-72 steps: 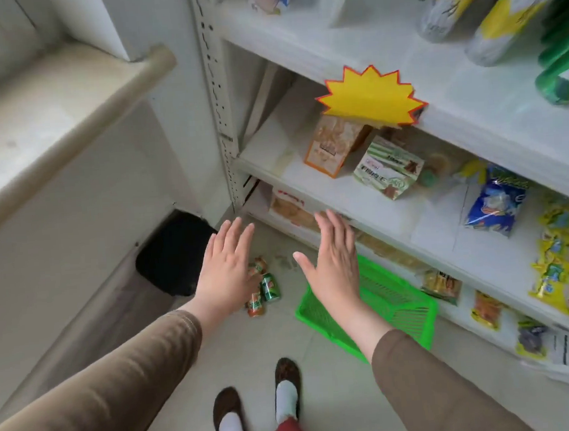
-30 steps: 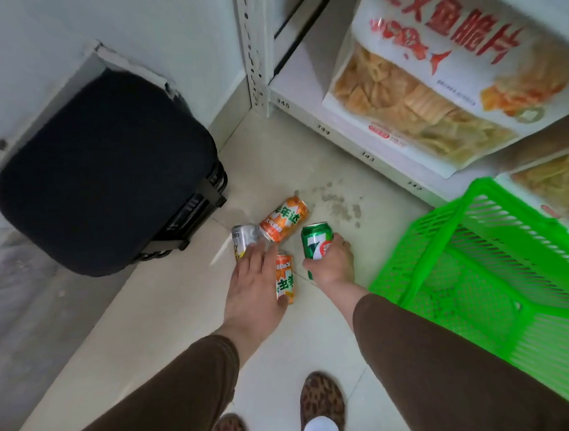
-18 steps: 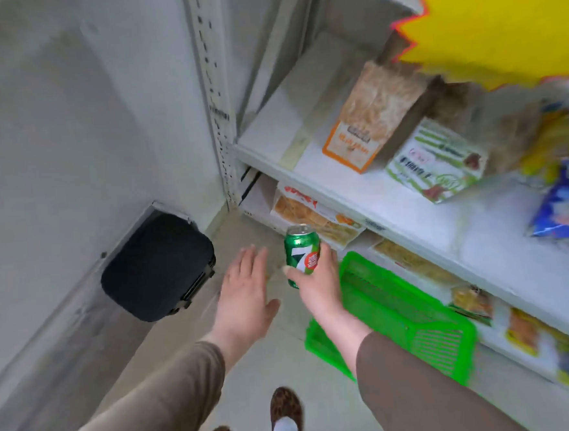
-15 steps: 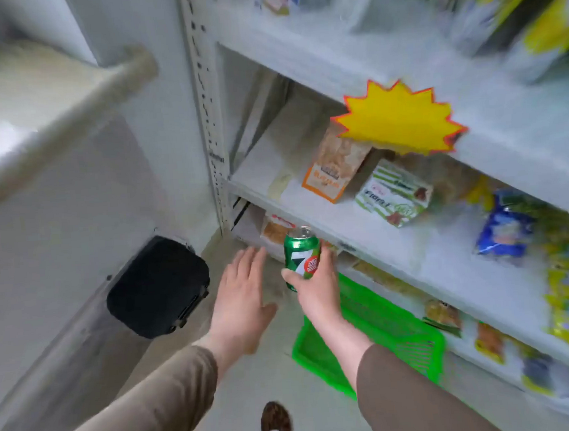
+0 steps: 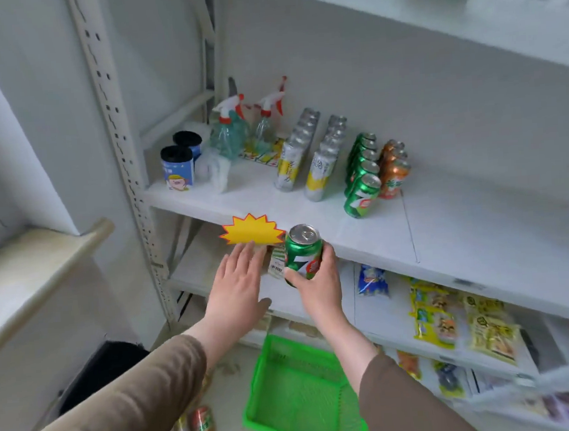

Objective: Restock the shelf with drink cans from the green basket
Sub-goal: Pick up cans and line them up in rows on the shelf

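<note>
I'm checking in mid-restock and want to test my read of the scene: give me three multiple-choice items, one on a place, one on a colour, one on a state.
1. Where does the row of green drink cans stand on the white shelf board?
A. Directly left of the orange drink cans
B. Left of the spray bottles
C. In the basket

2. What colour is the plastic mesh basket on the floor?
A. Blue
B. Green
C. Red

3. What is the left hand doing?
A. Gripping a can
B. Pinching a bag
C. Open, fingers straight, holding nothing

Answers: 1 A, the orange drink cans stand right beside the green row. 2 B, its mesh is bright green. 3 C, only the right hand grips the green metal can.
</note>
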Motion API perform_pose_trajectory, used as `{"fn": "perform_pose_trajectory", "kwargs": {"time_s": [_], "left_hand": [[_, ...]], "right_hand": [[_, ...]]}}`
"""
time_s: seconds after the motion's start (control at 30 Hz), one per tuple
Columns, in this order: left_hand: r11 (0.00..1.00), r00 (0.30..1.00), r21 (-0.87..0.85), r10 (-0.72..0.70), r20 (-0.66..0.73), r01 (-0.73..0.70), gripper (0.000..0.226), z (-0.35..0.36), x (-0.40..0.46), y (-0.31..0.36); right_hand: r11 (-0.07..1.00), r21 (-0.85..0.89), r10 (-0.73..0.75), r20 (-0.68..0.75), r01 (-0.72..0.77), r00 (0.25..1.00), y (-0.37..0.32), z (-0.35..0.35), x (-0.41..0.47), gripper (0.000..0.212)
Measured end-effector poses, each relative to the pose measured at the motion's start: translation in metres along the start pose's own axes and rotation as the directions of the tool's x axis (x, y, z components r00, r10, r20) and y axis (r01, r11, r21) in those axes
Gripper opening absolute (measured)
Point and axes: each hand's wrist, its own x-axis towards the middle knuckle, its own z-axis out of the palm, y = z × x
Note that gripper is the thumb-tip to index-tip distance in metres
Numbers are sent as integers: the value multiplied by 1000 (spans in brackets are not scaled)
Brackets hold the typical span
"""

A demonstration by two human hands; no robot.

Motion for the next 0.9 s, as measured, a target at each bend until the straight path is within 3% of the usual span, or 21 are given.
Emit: {"fn": "perform_pose_trajectory", "kwargs": {"time_s": [0.17, 0.4, 0.9], "left_hand": [[998, 998, 14, 66, -13, -66, 96, 4, 43, 53], [998, 998, 25, 50, 31, -51, 91, 28, 95, 106], [997, 996, 79, 4, 92, -11, 93, 55, 138, 109]], "right_hand": [[1000, 7, 8, -79, -7, 997, 17, -55, 44, 70], [995, 16, 95, -81, -94, 992, 65, -94, 113, 73], [995, 54, 84, -92, -79, 992, 99, -82, 176, 78]]}}
